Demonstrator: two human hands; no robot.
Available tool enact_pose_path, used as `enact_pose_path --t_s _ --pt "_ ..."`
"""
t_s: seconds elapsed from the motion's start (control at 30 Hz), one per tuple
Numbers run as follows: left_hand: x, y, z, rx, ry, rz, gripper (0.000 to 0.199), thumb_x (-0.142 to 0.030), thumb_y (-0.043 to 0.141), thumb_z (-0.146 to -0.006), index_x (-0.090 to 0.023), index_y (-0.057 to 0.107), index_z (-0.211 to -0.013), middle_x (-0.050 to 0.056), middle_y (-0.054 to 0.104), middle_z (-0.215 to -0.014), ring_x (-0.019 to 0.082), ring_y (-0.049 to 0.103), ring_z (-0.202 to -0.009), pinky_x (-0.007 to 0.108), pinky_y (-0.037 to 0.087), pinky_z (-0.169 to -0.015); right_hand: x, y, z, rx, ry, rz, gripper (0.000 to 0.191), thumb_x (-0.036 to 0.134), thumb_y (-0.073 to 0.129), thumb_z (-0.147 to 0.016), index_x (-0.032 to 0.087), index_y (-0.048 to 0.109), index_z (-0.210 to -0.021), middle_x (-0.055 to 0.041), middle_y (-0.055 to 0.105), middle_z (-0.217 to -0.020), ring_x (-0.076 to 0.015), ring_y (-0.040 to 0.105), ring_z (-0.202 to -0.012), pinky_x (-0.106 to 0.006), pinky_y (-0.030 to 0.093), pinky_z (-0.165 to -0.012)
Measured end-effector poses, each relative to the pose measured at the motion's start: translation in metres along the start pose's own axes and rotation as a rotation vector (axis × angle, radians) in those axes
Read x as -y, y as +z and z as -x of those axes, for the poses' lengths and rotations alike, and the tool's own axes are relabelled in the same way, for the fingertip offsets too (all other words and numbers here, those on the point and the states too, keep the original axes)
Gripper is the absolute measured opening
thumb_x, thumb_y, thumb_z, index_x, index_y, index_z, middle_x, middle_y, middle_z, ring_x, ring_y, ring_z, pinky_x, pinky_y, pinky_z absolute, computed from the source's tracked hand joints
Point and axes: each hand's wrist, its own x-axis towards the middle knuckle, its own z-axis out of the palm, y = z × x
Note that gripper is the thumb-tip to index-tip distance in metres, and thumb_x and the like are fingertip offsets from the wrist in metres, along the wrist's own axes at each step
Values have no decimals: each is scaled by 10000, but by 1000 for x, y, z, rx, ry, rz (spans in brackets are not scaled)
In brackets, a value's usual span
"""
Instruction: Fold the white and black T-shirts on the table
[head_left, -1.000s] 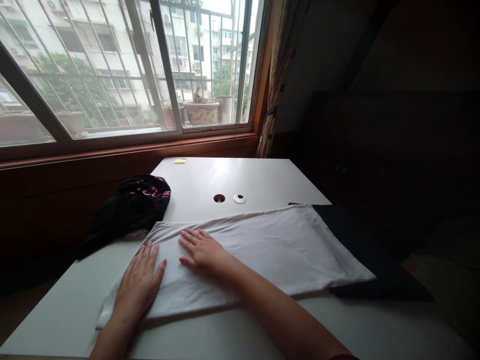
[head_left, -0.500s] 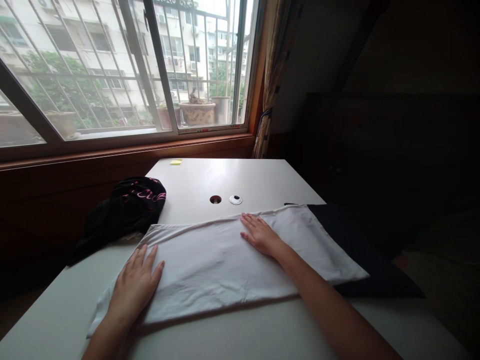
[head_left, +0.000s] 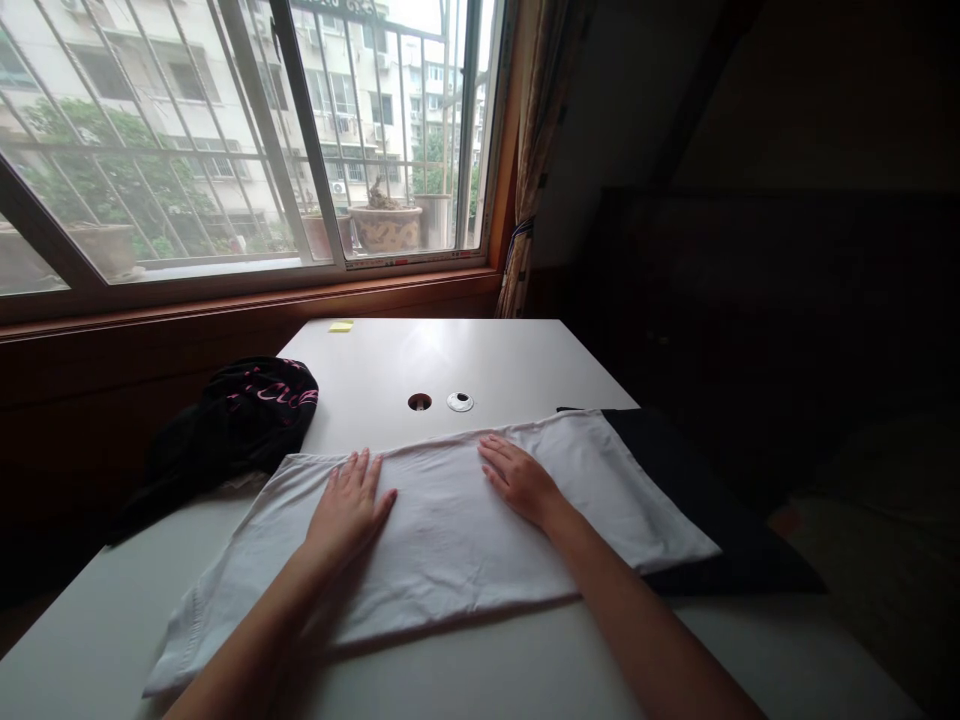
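Note:
A white garment (head_left: 442,530), folded into a long strip with some wrinkles, lies across the table in front of me. My left hand (head_left: 349,508) rests on its left half near the far edge, fingers spread and palm down. On the far edge right of the middle, my right hand (head_left: 519,478) lies flat with its fingers stretched out. Neither hand grips the cloth. Dark navy cloth (head_left: 712,520) sticks out from under the garment's right end.
Black cloth with pink lettering (head_left: 262,400) is bunched at the white table's (head_left: 510,360) left edge. Beyond the garment are a round hole (head_left: 419,402) and a white round cover (head_left: 460,402). A yellow sticky note (head_left: 341,326) lies at the far edge, before a barred window (head_left: 225,140).
My left hand has moved right and away from me, from the garment's left end toward its far edge. My right hand has stayed nearly in place, its fingers slightly closer together.

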Motion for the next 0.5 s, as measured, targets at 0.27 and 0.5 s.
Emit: enact_pose_path --t_s 0.27,0.5 --pt "84 18 -8 -45 -30 6 669 -502 287 -1054 -120 346 -1600 146 278 -1688 289 223 -1577 507 196 -1269 1 -1 -1 72 50 14 500 378 446 -1040 189 548 -1492 -95 480 -1590 -257 395 -1498 -482 310 -1249" --pt "94 17 -7 -45 -42 -14 677 -495 262 -1054 -98 349 -1596 145 271 -1692 276 205 -1583 467 183 -1275 -18 -14 4 245 155 132 618 524 328 -1060 256 345 -1616 -55 258 -1702 -266 220 -1573 -538 162 -1273"
